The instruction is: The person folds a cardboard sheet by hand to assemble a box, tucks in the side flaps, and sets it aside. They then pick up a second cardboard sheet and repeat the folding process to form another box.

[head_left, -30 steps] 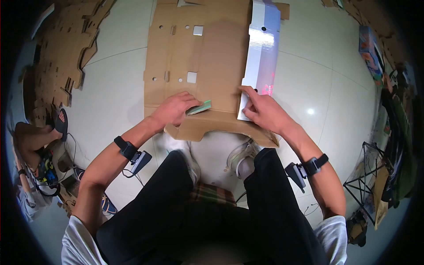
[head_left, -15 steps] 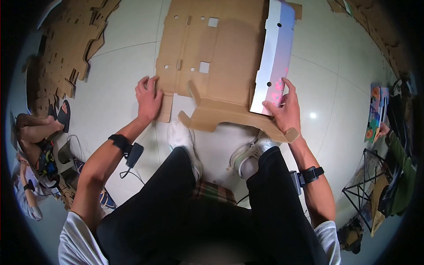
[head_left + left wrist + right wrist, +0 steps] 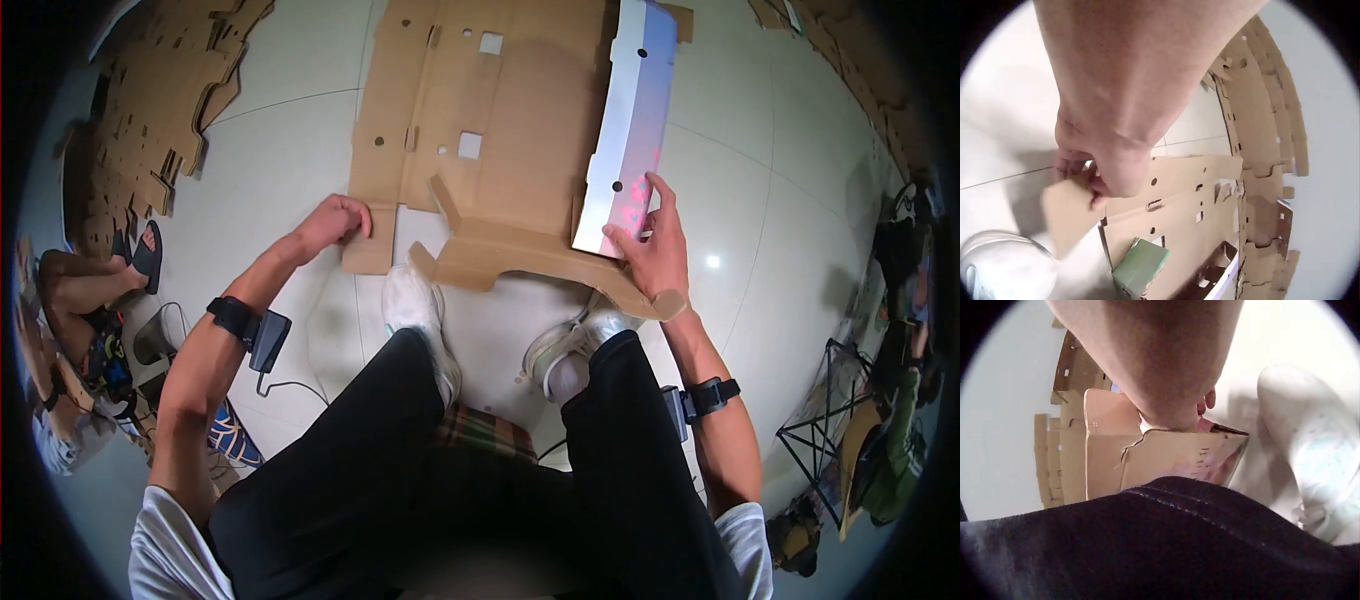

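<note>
A partly folded cardboard box (image 3: 540, 110) lies brown side up on the floor in the head view. Its right side panel (image 3: 640, 110), white and lilac with pink print, stands folded up. My right hand (image 3: 661, 255) grips this panel's near end, thumb on the white face and fingers along the outer side. At the near left corner, my left hand (image 3: 332, 224) pinches a small cardboard flap (image 3: 368, 252); the left wrist view shows its fingers curled at the flap (image 3: 1072, 212). Between the hands, a notched front flap (image 3: 520, 262) rises near the shoes. A green-faced flap (image 3: 1141, 265) stands up in the left wrist view.
Stacked cardboard sheets (image 3: 170, 90) lie at the far left, and more cardboard (image 3: 850, 70) at the far right. Another person's sandalled foot (image 3: 147, 255) is at left. A black folding frame (image 3: 825, 400) stands at right. My shoes (image 3: 412, 300) are close to the box.
My left hand has left the green-faced flap and moved left to the corner flap. My right hand has shifted to the side panel's outer side. The box sits further right in view.
</note>
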### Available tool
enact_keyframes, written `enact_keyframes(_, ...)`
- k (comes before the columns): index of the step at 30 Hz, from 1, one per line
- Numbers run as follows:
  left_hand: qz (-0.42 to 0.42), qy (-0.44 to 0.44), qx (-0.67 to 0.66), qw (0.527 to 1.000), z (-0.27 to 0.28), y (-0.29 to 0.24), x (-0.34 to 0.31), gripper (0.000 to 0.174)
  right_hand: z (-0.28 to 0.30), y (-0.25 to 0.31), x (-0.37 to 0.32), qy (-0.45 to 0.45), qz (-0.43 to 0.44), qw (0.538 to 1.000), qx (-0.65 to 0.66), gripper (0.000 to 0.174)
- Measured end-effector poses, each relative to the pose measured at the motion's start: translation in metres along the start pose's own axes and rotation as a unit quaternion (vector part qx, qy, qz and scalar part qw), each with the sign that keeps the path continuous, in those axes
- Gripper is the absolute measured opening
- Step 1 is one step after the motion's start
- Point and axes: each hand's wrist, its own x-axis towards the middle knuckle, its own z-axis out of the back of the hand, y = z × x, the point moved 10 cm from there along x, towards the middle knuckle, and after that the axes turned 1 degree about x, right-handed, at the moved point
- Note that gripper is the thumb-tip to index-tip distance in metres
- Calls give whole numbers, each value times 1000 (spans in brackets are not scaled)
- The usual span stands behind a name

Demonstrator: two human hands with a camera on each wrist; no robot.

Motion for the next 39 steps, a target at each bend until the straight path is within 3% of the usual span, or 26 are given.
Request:
enact_keyframes(4,-69,-200,-57,976,19,-69,-21,27,1,1,4,6,-26,999,22,87)
enact_keyframes(8,-155,-180,-150,960,5,-115,-28,29,3,0,13,-13,15,1000,14,84)
enact_keyframes(12,-322,-184,94,924,-3,-150,-45,32,8,1,16,-16,12,999,27,84)
enact_keyframes(15,-347,-208,369,837,-26,-160,-54,34,9,-3,18,-7,-3,999,45,83)
enact_keyframes(18,-332,-265,387,819,-23,-167,-63,29,11,-1,17,1,-9,997,77,82)
enact_keyframes(21,-335,-338,280,834,1,-162,-53,28,10,-1,18,8,9,994,106,83)
enact_keyframes(24,-253,-325,318,854,17,-170,-43,28,8,-11,22,22,52,994,93,84)
enact_keyframes(31,-433,-232,349,798,-42,-218,-85,24,-27,12,-5,175,102,979,16,82)
enact_keyframes(34,-466,-227,365,773,-64,-240,-97,35,-33,17,-12,210,58,976,4,82)
enact_keyframes(35,-470,-224,383,763,-66,-240,-94,47,-33,15,-13,210,56,976,20,82)
enact_keyframes(39,-466,-191,460,731,-73,-237,-97,43,-35,20,-13,236,87,968,15,83)
